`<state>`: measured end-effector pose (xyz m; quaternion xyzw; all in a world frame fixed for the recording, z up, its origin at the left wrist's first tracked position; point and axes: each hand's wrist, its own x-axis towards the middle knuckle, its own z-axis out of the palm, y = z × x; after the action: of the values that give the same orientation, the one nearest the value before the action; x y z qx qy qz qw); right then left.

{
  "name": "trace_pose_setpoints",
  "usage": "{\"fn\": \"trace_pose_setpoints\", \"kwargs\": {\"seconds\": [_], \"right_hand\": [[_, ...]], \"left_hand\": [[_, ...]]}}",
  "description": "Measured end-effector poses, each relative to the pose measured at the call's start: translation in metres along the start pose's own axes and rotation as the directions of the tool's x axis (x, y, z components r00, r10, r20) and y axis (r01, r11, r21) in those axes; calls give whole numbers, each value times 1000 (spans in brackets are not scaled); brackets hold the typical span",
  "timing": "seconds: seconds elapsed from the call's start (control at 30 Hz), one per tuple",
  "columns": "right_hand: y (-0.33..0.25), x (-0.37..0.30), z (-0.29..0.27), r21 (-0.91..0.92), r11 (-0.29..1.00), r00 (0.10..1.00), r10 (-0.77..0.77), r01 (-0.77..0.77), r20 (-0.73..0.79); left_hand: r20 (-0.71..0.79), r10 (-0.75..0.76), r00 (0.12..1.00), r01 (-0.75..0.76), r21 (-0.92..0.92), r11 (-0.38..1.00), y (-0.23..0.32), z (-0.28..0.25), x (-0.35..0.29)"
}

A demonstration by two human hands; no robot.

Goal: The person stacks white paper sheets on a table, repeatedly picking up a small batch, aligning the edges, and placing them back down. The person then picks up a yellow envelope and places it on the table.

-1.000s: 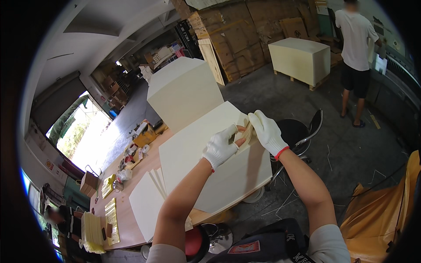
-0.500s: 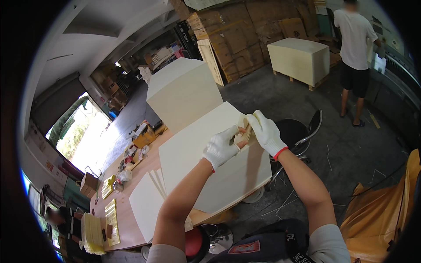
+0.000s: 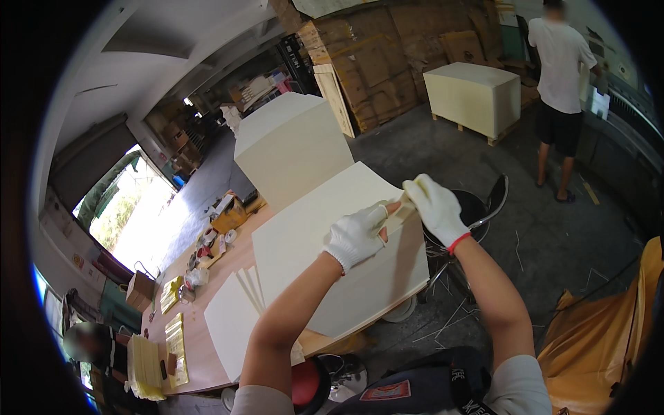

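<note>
A broad stack of cream-white sheets [image 3: 304, 263] lies on the table in front of me. My left hand [image 3: 356, 236], in a white glove with some fingertips bare, rests over the stack near its right side. Its thumb and forefinger are spread apart, with nothing visibly gripped. At the stack's far right corner, my right hand [image 3: 434, 211], in a white glove with a red cuff, has its fingers closed on the lifted edge of the sheets. How many sheets it pinches is hidden by the glove.
A tall block of cream sheets [image 3: 294, 152] stands beyond the stack. Smaller sheets [image 3: 232, 315] lie to the left, near tape rolls and a cardboard box [image 3: 228, 216]. A black chair [image 3: 494, 200] stands at right. One person [image 3: 559, 69] stands far right; another [image 3: 93, 346] is at lower left.
My right hand has moved a little right, drawing the sheet edge with it. The left hand's fingers have come off the bent sheet edges and now spread over the stack.
</note>
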<state>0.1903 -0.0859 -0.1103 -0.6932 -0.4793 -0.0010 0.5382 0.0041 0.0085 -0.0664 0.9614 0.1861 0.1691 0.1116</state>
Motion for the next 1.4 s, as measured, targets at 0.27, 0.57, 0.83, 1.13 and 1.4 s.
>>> {"fn": "trace_pose_setpoints", "kwargs": {"seconds": [0.27,0.57,0.83,1.13,1.4], "right_hand": [[20,-5,-3,-406,886,960,-131,225,247],[3,9,-3,-373,830,910,-369,415,191],[5,8,16,71,986,963,132,-153,236],[12,0,22,57,996,992,63,-69,109],[4,-2,18,35,996,989,71,-76,130]], "left_hand": [[-28,12,1000,-13,-6,1000,-14,11,6],[99,-173,980,165,82,983,-14,6,30],[68,-92,993,108,-300,948,-29,9,17],[112,-106,988,136,-309,941,-17,3,17],[-4,-59,998,54,-353,934,-27,12,17]]}}
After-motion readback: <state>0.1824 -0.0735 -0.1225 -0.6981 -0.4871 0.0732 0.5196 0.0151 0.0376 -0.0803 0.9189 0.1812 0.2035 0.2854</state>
